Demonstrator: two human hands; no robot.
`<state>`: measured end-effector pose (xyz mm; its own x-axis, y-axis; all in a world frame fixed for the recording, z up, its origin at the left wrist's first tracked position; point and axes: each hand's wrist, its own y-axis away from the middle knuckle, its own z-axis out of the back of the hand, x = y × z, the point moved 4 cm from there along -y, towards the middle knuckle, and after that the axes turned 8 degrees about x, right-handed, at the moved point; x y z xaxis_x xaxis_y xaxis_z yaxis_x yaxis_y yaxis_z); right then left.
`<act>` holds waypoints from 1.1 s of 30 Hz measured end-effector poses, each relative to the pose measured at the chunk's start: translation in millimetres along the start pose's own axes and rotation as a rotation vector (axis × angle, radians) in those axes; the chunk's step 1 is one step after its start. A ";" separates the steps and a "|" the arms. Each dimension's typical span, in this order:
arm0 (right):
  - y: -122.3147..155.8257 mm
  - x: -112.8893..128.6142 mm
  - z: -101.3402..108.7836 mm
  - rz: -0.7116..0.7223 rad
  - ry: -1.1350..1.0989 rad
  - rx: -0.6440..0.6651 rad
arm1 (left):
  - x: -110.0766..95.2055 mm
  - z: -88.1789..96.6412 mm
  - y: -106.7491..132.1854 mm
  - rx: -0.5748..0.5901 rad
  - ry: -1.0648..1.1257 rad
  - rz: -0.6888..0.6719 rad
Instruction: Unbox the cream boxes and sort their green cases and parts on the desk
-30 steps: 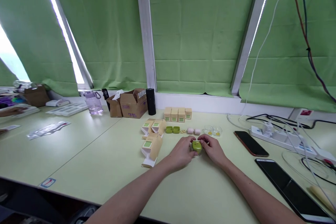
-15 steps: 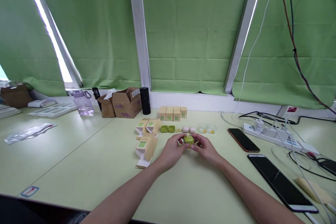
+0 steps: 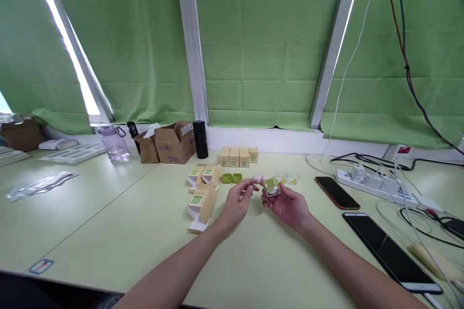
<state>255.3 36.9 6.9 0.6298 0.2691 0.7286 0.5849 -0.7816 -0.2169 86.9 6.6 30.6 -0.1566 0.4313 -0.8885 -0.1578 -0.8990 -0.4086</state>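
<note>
Case [image 3: 271, 186] up off the surface [image 3: 137, 246], and we have it in our right hand [image 3: 290, 206], fingertips and thumb closed on its sides! It sits tilted, green on top, clear below, something pale showing through the wall. Our left hand [image 3: 237, 202] is just beside it, fingers loosely bent, thumb apart, and we see nothing in its grip.

So here's our danger: one hand alone has a small, smooth case. If the fingertips slacken or the clear wall slips, down it goes; squeeze too hard and the parts could pop apart and spill what's inside.

Just beyond our fingers, the pink pieces [image 3: 255, 177] are partly hidden, and a careless knuckle could send them rolling. To their right, the clear cups [image 3: 293, 178] look light enough to be knocked over by a brush of the hand. Left of the pieces, the green trays [image 3: 232, 178] sit side by side.

Further left, we've three cartons [image 3: 203, 203] with flaps open; behind, a row of boxes [image 3: 239, 157]. Out right lie the phone [image 3: 337, 192] and power strip [image 3: 386, 188], whose loose cables [image 3: 377, 159] could snag a wandering sleeve or wrist.
</note>
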 end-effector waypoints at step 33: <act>9.9 7.0 -19.2 0.407 0.911 -0.278 | 1.8 -1.6 -0.6 -0.059 0.180 -0.035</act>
<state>255.7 20.2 22.3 0.0604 -0.4820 0.8741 0.2030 -0.8514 -0.4835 88.2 7.8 28.9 0.0259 0.4464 -0.8945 -0.1023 -0.8889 -0.4466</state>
